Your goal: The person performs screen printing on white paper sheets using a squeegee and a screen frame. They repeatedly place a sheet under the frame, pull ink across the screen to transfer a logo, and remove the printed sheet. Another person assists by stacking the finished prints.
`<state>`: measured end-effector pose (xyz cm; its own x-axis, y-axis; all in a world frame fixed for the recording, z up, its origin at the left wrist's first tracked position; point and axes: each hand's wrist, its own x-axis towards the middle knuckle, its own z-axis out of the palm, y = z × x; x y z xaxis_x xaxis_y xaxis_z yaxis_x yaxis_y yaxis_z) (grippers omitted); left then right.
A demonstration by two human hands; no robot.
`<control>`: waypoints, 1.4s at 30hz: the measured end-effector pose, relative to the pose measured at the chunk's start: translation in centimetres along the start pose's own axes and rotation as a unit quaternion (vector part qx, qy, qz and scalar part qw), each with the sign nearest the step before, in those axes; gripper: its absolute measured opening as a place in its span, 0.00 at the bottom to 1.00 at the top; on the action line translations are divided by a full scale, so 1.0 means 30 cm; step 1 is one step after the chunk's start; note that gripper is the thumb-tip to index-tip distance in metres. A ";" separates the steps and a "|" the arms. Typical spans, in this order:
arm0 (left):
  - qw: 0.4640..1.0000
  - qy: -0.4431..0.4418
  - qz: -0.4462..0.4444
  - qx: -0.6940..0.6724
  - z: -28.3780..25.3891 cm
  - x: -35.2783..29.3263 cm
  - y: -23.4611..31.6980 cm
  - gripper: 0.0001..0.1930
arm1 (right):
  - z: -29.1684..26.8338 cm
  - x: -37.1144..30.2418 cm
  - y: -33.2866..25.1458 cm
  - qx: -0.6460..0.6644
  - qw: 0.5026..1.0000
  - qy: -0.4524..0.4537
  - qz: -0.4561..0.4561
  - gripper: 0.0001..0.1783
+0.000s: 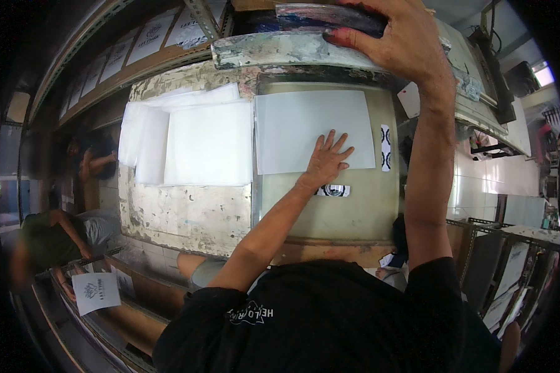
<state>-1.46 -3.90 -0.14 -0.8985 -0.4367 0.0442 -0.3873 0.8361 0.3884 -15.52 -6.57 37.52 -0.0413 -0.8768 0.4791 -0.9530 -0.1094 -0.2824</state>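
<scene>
My left hand (328,156) lies with fingers spread on a blank white sheet (308,124). The sheet rests on a yellowish flat printing bed (286,211). Above the far edge, my right hand (395,37) is closed round a paint-stained frame (280,50) that looks like a raised printing screen. Its thumb, with reddish stains, presses the near side; the other fingertips are partly cut off by the picture's upper edge. Left of the bed sits a stack of white sheets (208,143). Two printed strips show on the bed, one strip (334,191) near my left wrist, the other (386,148) at the right.
The worktable (186,211) has chipped, paint-spotted paint. Racks with printed sheets (149,37) stand at far left. At lower left a person (59,239) handles a printed white sheet (98,293) by another rack (137,311). More shelving (504,267) stands on the right.
</scene>
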 end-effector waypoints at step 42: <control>0.906 0.316 -0.263 -0.098 -0.058 -0.676 -0.069 0.49 | 0.701 -0.837 -0.014 -0.018 0.966 -0.247 0.070 0.41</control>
<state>17.93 2.64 -0.23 -0.2776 -0.9126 0.3001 -0.6277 0.4088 0.6625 -7.77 5.66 8.14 -0.0301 -0.9994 -0.0181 -0.9587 0.0340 -0.2825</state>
